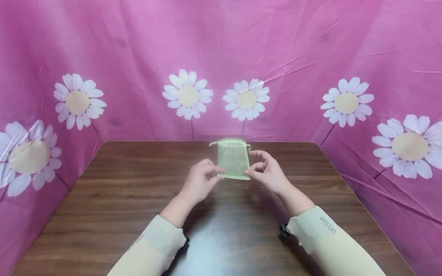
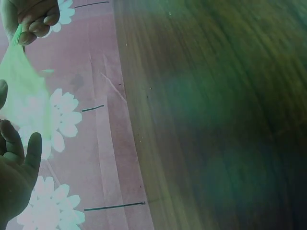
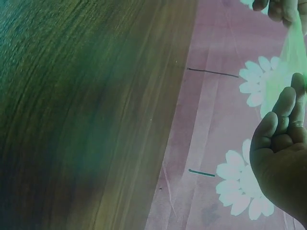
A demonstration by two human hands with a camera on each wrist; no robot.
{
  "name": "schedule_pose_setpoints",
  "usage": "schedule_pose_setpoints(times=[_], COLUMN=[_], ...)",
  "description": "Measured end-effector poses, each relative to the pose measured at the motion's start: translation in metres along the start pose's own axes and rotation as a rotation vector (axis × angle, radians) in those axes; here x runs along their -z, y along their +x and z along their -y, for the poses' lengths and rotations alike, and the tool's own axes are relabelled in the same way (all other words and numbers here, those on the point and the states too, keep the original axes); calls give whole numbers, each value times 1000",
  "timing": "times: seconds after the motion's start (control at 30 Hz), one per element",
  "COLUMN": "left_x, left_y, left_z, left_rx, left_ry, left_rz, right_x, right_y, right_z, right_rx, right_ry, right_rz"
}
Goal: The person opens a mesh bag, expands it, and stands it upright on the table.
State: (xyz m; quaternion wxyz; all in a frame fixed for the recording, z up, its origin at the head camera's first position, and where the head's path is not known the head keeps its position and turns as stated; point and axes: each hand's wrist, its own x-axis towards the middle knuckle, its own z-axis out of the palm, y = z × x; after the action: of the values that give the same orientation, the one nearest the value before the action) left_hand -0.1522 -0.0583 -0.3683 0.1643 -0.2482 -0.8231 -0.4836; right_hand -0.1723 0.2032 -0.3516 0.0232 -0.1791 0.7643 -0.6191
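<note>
A small sheer yellow-green drawstring pouch (image 1: 233, 158) is held up between both hands in the head view, its cord ends sticking out at the top corners. My left hand (image 1: 201, 180) pinches its lower left corner between thumb and finger. At the lower right corner, my right hand (image 1: 271, 172) pinches the edge, its other fingers spread a little. The left wrist view has the thin pouch (image 2: 24, 91) at its left edge, near the left hand (image 2: 19, 167). Over on the right wrist view's right side, the right hand (image 3: 283, 139) is beside the pouch fabric (image 3: 290, 55).
Beneath the hands lies a dark brown wood-grain table (image 1: 131, 191). A pink curtain (image 1: 138, 57) printed with large white daisies hangs around its back and sides. Pale sleeves (image 1: 148, 245) cover both forearms, with a dark band (image 1: 284, 230) at the right cuff.
</note>
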Motion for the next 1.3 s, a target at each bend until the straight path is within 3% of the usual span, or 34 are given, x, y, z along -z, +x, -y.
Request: schedule_pose_setpoints(times=[0.13,0.3,0.43,0.53,0.73,0.93,1.03,1.3], left_x=[0,0,-1,-3,-10,-18,-21,-30], left_y=[0,3,4,4,3,5,6,7], left_z=[0,-3,-5,-7,-8,-12,-14,-22], left_rx=[-3,3,5,41,88,106,123,140], left_ry=[-15,7,11,-22,-159,-263,-296,-308], left_rz=[-33,-10,22,21,-132,-293,-317,-298], right_x=[-1,0,0,1,-3,-15,-24,-41], right_y=[-2,-3,-2,-2,-5,-7,-7,-6], right_z=[-1,2,2,2,0,5,11,13], right_rx=[43,23,13,29,102,179,200,234], right_ry=[15,-49,-45,-24,53,-96,-175,-293], right_rz=[-6,-11,-15,-34,-60,-142,-180,-213])
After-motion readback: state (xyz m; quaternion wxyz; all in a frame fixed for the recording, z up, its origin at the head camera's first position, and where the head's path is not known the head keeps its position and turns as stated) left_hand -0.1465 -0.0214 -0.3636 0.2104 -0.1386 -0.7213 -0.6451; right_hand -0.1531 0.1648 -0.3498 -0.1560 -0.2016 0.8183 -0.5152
